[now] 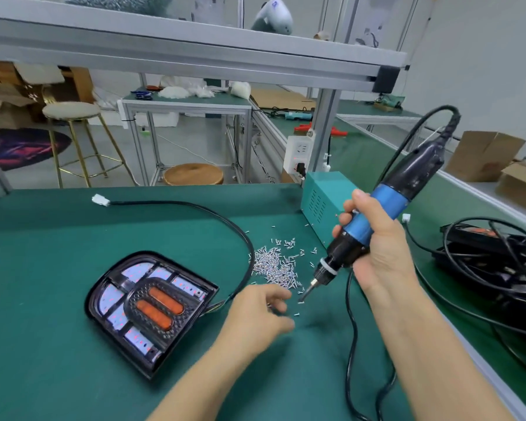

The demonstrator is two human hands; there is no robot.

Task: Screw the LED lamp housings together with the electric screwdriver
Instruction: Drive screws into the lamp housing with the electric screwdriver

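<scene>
The right hand [374,238] has its fingers curled tightly round the blue barrel of the electric screwdriver [377,217], which is tilted with its bit pointing down and left, the tip just above the green bench mat [43,268] near a few stray screws. The left hand [255,311] hovers low beside that tip, fingers loosely bent and motion-blurred; whether it pinches a screw cannot be told. Just beyond both hands lies a scattered pile of small silver screws [274,265], toward the far right part of the bench. The LED lamp housing [149,308] lies flat left of the hands, near the middle of the bench, unheld, its black cable [225,221] looping to a white plug near the far edge. Likely risks: a screw slipping off the bit, the unsteadied housing shifting under the driver, or the driver's cord [351,344] dragging through the loose screws.
</scene>
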